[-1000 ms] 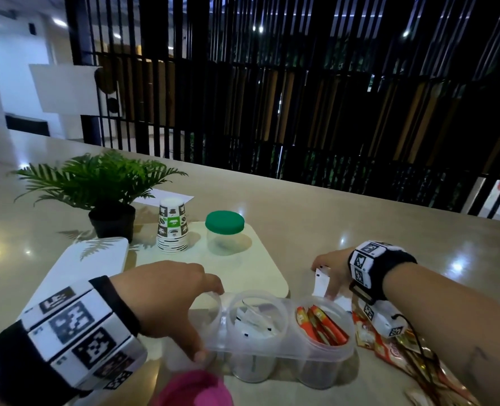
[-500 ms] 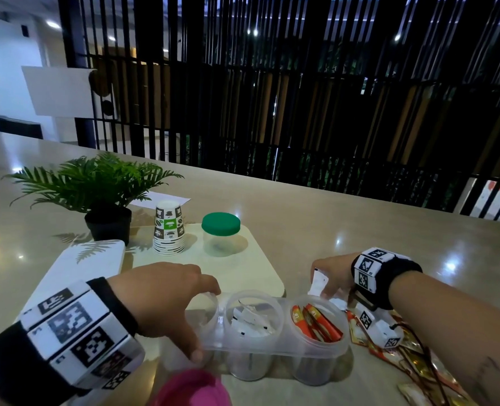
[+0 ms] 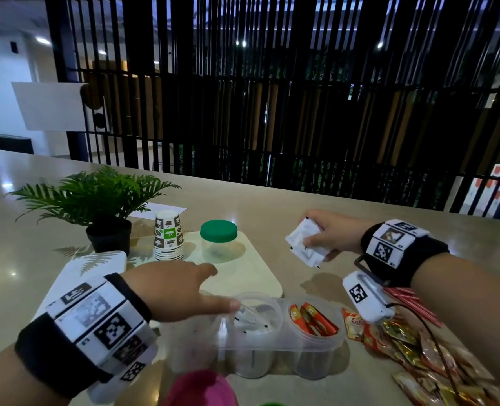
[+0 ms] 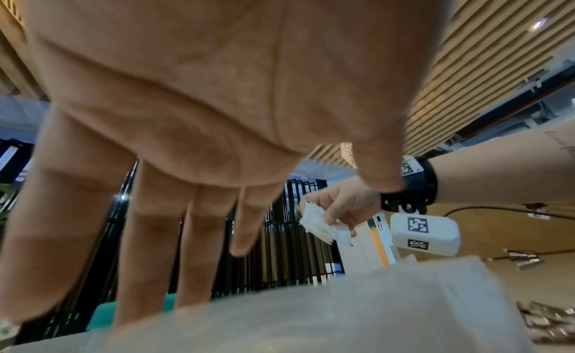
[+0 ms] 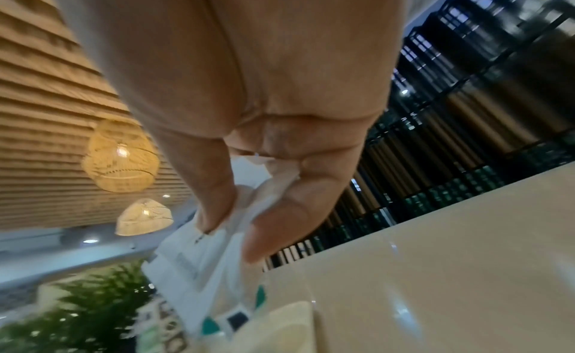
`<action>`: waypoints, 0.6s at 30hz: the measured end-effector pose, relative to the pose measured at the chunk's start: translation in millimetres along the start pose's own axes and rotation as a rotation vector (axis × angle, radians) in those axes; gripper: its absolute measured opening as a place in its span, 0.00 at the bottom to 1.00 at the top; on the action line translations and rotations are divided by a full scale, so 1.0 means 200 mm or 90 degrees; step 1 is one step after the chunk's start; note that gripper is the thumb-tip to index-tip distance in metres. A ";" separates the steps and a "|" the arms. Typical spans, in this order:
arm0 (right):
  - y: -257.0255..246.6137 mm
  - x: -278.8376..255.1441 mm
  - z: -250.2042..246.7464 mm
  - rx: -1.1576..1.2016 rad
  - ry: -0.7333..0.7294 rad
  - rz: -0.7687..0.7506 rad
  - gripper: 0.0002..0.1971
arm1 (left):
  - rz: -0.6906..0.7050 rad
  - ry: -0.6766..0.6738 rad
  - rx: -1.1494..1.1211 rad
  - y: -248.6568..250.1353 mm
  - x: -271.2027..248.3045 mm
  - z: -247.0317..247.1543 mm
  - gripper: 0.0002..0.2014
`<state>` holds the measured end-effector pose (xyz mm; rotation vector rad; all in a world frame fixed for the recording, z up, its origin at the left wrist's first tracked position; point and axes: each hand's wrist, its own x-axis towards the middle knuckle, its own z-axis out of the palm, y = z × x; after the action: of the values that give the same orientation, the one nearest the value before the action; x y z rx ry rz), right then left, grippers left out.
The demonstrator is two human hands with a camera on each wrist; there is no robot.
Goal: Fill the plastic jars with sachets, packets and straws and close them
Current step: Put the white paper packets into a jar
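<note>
So from the left: the left hand (image 3: 169,291) rests on the clear three-cup jar holder (image 3: 275,344) with fingers straight and a bit spread, holding nothing. The middle cup has white sachets, the right cup (image 3: 313,338) red sticks. Off to the right, up above the table, the right hand (image 3: 329,234) pinches a bunch of white sachets (image 3: 302,244) between thumb and curled fingers. Risk: that loose fan of sachets could snag a cup rim and spill, or nudge the light holder if the left hand eases off.

Joined jar compartments (image 3: 275,323): three
Green-lidded jars (image 3: 218,240): one
Paper cup stacks (image 3: 168,239): one
Potted plants (image 3: 96,200): one
Trays (image 3: 254,273): one
</note>
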<state>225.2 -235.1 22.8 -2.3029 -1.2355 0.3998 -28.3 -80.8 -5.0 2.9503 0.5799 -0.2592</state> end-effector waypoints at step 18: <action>-0.63 -0.16 0.50 0.260 -0.095 -0.132 0.16 | 0.051 0.295 -0.149 0.04 -0.05 0.00 0.36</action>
<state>74.1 -174.0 9.7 -1.8095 -1.3092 0.6888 -34.9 -93.0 -2.8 2.7923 0.4943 0.4800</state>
